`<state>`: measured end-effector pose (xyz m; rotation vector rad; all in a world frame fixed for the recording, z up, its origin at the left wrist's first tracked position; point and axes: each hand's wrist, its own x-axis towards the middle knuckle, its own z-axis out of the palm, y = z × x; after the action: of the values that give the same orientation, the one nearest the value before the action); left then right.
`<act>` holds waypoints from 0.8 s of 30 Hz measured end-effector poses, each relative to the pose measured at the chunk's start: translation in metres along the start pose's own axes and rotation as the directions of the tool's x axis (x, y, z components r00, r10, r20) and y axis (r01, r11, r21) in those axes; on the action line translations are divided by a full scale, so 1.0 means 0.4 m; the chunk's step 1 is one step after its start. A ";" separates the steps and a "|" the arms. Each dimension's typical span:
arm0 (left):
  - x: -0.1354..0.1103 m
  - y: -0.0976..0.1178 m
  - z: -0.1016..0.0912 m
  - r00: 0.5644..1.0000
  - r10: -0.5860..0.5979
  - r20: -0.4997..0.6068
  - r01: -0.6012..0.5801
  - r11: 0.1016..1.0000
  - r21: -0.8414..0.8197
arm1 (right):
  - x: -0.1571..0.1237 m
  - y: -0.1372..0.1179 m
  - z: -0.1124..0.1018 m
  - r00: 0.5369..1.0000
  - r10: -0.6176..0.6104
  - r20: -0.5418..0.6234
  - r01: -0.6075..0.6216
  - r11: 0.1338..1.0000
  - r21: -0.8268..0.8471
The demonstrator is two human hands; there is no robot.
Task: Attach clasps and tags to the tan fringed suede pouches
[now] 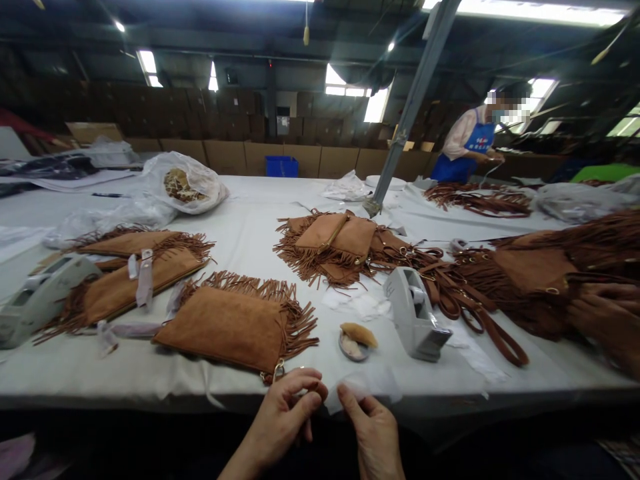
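Observation:
My left hand (283,417) and my right hand (373,430) meet at the table's front edge. Both pinch a small piece of thin clear film (361,388) held between them. Just beyond my left hand lies a tan suede fringed bag (227,327) with a gold ring at its near corner. A grey tape dispenser (415,313) stands to the right of it. Between them sits a small dish with a yellow sponge (356,339).
More fringed bags lie at left (125,280), centre (335,243) and in a heap with straps at right (530,273). A second dispenser (37,297) is far left. Another person's hand (607,313) rests at right; a person in a blue apron (467,150) works behind.

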<state>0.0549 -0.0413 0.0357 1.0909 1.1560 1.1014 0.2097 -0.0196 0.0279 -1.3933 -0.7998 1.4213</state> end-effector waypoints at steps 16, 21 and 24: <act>0.006 -0.004 -0.009 0.994 -0.101 0.029 0.102 0.995 -0.022 | -0.001 0.029 -0.010 0.996 0.063 0.057 -0.065 0.997 0.044; -0.007 -0.001 -0.004 0.990 -0.132 0.055 0.130 0.991 0.033 | 0.023 0.041 -0.015 0.999 0.038 -0.037 -0.037 0.998 0.051; -0.012 -0.012 -0.001 0.991 -0.132 0.035 0.131 0.991 0.030 | 0.024 0.040 -0.015 0.998 0.045 -0.043 -0.042 0.997 0.067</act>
<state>0.0544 -0.0465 0.0317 1.0376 1.1993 0.9616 0.2136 -0.0169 0.0091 -1.3944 -0.6916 1.4324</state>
